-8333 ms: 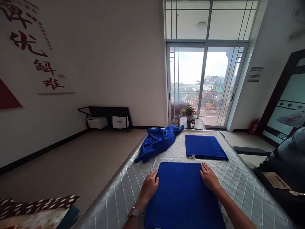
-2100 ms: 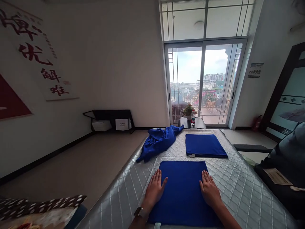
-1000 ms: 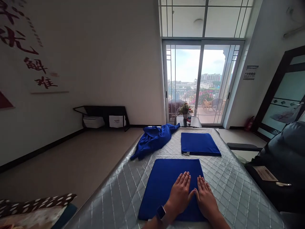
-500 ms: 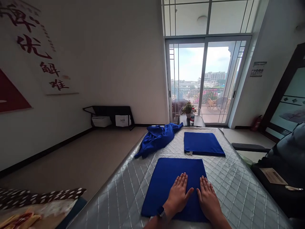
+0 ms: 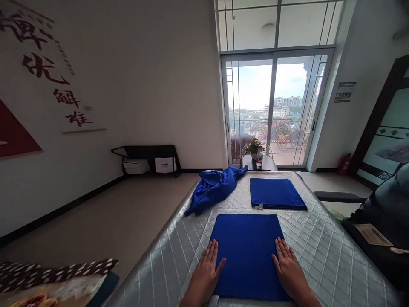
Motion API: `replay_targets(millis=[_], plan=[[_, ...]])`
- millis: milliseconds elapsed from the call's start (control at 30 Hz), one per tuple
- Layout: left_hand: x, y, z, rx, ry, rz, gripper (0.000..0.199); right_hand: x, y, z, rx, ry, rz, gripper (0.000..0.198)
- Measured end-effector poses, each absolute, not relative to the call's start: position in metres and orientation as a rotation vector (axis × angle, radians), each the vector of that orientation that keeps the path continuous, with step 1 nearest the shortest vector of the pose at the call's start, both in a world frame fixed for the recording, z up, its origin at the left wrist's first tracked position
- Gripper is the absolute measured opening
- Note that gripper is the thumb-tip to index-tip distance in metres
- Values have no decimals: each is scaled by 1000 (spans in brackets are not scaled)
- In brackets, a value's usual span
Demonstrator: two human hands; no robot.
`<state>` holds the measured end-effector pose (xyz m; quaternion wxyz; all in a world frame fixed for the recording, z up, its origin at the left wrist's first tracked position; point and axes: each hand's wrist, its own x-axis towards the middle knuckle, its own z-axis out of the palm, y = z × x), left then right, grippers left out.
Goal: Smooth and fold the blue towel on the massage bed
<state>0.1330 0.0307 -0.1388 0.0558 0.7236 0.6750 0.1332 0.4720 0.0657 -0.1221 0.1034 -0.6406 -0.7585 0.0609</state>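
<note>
A flat blue square of cloth, which looks like a cushion cover, lies smooth on the silver quilted mattress in front of me. My left hand rests flat along its left edge, fingers stretched out and thumb apart. Along the right edge lies my right hand, also flat with its fingers extended. Neither hand grips anything. Beyond it sits a second flat blue cloth square with a small white tag at its near edge. To its left is a crumpled blue cloth.
A small table with a potted plant and a bottle stands past the mattress's far end. On the right is a dark chair with papers on it. Polka-dot fabric shows at lower left.
My left hand has slid from the middle of the near blue cloth to its left edge. My right hand stays at the right edge. The view has shifted slightly.
</note>
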Motion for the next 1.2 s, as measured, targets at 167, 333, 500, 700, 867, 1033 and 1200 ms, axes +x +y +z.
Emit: replay_targets(millis=[167,333,500,700,867,1033,1200], plan=[[130,29,-142,2234,2019,441,74,471,62,-113,-1918,-2260,146,66],[128,29,-148,2260,2047,448,73,476,44,-113,-1927,-2308,166,66],[126,30,-153,2275,2046,473,72,483,23,-130,-1929,-2328,267,68],[140,33,-153,2276,2036,423,78,483,18,-135,-1933,-2302,291,66],[221,27,-133,2560,1551,403,75,485,19,-140,-1901,-2284,295,65],[314,29,-106,2751,1129,448,72,492,23,-174,-1830,-2318,150,62],[329,33,-110,2743,1189,430,70,499,26,-194,-1737,-2308,60,62]])
